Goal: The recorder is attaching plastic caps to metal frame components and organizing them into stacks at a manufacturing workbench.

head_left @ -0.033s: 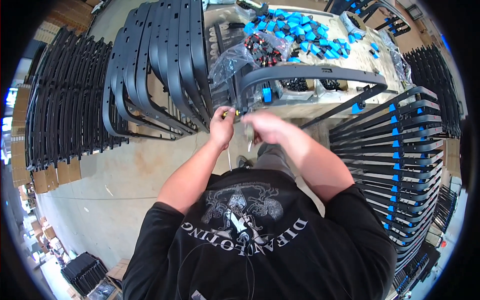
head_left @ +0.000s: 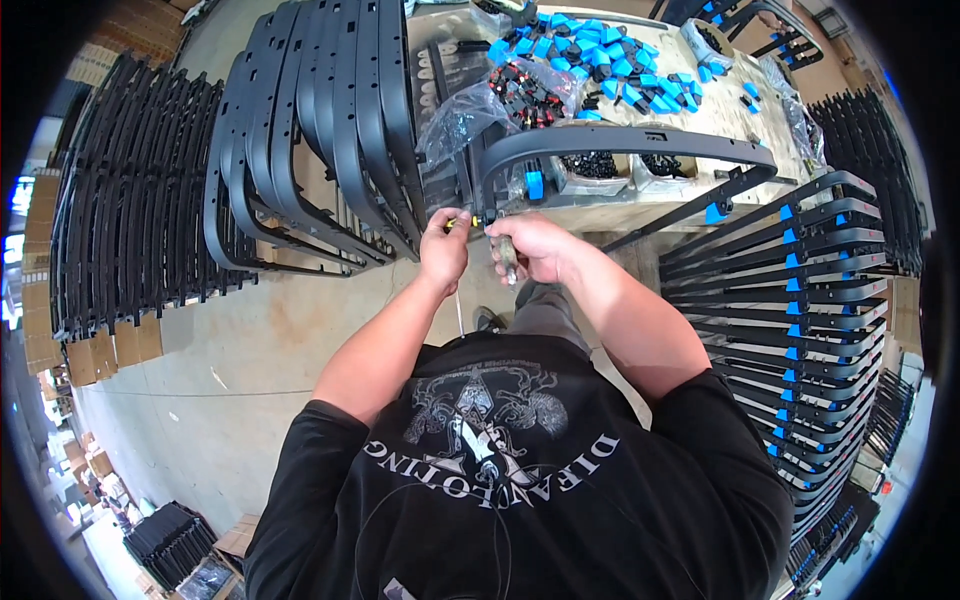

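At frame centre, the left hand [head_left: 443, 247] is curled tight around a small yellow-tipped tool [head_left: 462, 223], and the right hand [head_left: 530, 248] is closed on a dull grey handle [head_left: 508, 262]. Both meet at the near end of a curved, matte black plastic frame [head_left: 620, 142] lying on the pale worktop [head_left: 735, 110]. In the upper middle sit glossy blue clips [head_left: 600, 60] and a crinkled clear bag [head_left: 470, 115]. Ribbed black frames [head_left: 320, 120] are stacked at the upper left.

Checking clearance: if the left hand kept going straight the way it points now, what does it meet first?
Probably the near end of the curved black frame on the workbench. The left hand points up-picture, holding a small yellow-tipped tool just short of the frame's end, beside the right hand. Depth is unclear.
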The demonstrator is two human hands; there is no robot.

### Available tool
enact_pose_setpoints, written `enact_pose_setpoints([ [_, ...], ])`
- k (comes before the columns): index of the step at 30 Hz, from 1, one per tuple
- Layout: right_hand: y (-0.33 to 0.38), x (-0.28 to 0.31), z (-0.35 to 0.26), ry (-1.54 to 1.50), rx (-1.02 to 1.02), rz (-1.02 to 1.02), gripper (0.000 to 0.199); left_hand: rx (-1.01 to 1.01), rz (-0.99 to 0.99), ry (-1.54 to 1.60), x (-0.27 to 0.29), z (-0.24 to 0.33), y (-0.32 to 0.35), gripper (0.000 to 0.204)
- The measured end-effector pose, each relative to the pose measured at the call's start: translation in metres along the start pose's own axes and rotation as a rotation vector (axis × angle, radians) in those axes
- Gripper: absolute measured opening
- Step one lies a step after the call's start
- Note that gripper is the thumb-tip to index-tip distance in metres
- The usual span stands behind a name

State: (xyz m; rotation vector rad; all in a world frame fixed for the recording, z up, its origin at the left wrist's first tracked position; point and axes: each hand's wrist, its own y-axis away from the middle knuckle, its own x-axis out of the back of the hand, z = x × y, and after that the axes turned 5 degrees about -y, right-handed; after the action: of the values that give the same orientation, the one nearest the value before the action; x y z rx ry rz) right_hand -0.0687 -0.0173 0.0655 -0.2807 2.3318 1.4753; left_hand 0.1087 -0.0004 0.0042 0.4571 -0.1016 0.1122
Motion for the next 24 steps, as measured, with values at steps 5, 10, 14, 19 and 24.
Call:
enact_pose_setpoints([
  [5,-0.019,0.007,0.024,1.093,0.248,0.370,0.035,0.080,-0.026,-0.026,-0.014,0.014,0.007,0.015],
  [10,0.001,0.006,0.009,0.129,-0.012,0.029,0.035,0.020,0.008,-0.010,-0.009,0.016,0.004,0.015],
  [14,-0.036,0.016,0.039,1.233,0.581,0.685,0.025,0.048,-0.028,-0.018,-0.015,0.021,0.005,0.015],
  [19,0.007,-0.004,0.006,0.416,0.079,0.052,0.030,0.089,-0.061,0.035,-0.008,0.017,0.005,0.015],
  [24,-0.002,-0.011,0.006,0.768,0.047,0.099,0.028,0.078,-0.030,0.003,-0.007,0.021,0.001,0.016],
])
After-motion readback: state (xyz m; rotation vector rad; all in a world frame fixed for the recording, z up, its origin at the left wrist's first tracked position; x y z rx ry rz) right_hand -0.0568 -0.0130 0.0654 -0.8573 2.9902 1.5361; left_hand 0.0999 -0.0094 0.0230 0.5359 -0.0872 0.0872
